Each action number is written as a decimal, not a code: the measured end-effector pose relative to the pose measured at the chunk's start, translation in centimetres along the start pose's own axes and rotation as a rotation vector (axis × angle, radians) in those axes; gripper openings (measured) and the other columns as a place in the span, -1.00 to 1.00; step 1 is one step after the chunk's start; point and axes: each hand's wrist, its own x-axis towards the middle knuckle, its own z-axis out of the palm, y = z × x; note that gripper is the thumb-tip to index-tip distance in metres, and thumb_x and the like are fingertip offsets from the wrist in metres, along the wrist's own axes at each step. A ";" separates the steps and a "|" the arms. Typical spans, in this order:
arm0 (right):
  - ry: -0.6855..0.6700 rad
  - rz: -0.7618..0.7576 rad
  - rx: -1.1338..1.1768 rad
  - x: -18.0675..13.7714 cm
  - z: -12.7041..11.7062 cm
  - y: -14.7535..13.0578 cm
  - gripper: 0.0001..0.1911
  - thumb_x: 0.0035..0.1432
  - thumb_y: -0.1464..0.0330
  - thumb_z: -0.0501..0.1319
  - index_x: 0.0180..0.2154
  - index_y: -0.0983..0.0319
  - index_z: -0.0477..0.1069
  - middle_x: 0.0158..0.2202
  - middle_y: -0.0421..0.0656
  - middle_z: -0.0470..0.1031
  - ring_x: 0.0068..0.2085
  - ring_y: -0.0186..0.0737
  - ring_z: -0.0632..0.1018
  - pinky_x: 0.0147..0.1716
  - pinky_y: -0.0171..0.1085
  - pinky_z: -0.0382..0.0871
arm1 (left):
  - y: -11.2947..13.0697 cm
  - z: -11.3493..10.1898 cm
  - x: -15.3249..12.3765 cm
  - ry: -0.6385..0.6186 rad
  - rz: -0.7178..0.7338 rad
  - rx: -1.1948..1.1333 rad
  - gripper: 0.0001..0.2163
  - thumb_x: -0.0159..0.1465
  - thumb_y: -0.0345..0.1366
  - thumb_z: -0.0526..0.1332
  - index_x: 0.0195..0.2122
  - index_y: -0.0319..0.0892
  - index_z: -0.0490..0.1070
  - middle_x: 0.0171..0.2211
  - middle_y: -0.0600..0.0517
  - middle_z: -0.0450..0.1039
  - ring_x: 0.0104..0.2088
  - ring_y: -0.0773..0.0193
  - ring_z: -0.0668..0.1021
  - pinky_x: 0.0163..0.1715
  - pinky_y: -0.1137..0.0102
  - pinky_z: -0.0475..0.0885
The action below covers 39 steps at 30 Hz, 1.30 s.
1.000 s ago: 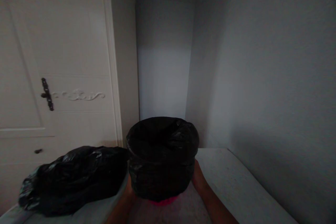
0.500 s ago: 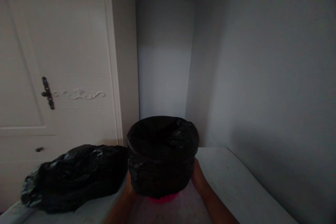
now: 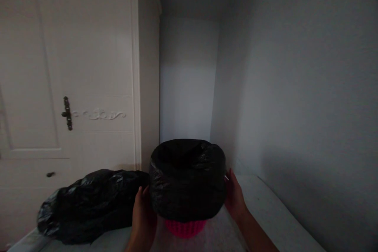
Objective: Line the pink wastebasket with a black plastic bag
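A pink basket (image 3: pixel 185 228) stands on the table, with a black trash bag (image 3: pixel 189 189) lining it and folded down over its outside. Only the basket's ribbed lower part shows. My left hand (image 3: pixel 144 216) is at the left side of the bag, thumb up, its fingers partly hidden behind the bag. On the opposite side, my right hand (image 3: pixel 235 197) has its fingers stretched along the bag, fingertips at its edge. Both hands are open. The bag's mouth gapes upward, and its inside is too dark to make out.
Another black plastic bag (image 3: pixel 94 206), bulky and crumpled, lies left of the basket on the pale table (image 3: pixel 256 212). Behind it rises a white wardrobe (image 3: pixel 97 63) with a dark handle (image 3: pixel 67 113). A grey wall (image 3: pixel 295 98) borders the right side.
My hands have loosened at the basket's sides, showing more of the fingers. More pink shows below the folded bag. The whole view has shifted slightly.
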 end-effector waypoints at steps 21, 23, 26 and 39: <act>-0.132 -0.174 0.244 -1.2 4.9 -8.7 -0.67 0.22 0.23 0.41 0.00 0.16 0.66 -0.11 -0.15 0.74 -0.25 -0.24 0.69 -0.32 -0.33 0.63 | 7.4 4.8 -4.4 -0.114 0.354 -0.035 -0.44 -0.01 -0.30 0.55 0.08 -0.09 0.63 -0.13 0.02 0.71 -0.17 0.31 0.69 -0.20 0.57 0.57; -0.110 -0.222 0.159 -1.3 5.1 -8.5 -0.63 0.13 0.27 0.46 0.00 0.12 0.66 -0.02 -0.16 0.71 -0.14 -0.22 0.68 -0.24 -0.32 0.62 | 7.2 4.2 -4.2 -0.149 0.396 0.066 -0.36 0.03 -0.21 0.57 0.18 -0.04 0.57 -0.04 0.00 0.71 -0.07 0.25 0.69 -0.10 0.51 0.58; -0.075 -0.324 -0.051 -1.3 4.9 -8.1 -0.50 -0.01 0.34 0.51 0.03 0.07 0.65 0.06 -0.17 0.67 -0.02 -0.18 0.62 -0.08 -0.29 0.56 | 6.9 3.4 -4.1 -0.202 0.478 0.263 -0.31 0.13 -0.04 0.53 0.30 0.00 0.47 0.07 -0.04 0.68 0.14 0.07 0.64 0.17 0.26 0.54; -0.229 -0.601 -0.693 -1.3 3.8 -9.7 -0.55 0.16 0.14 0.46 0.09 -0.01 0.62 0.06 -0.09 0.53 -0.11 -0.13 0.53 -0.16 -0.18 0.47 | 6.8 2.0 -1.9 -0.359 0.752 0.561 -0.51 0.35 -0.01 0.33 0.27 0.00 0.49 0.30 -0.07 0.52 0.29 -0.04 0.54 0.35 0.04 0.39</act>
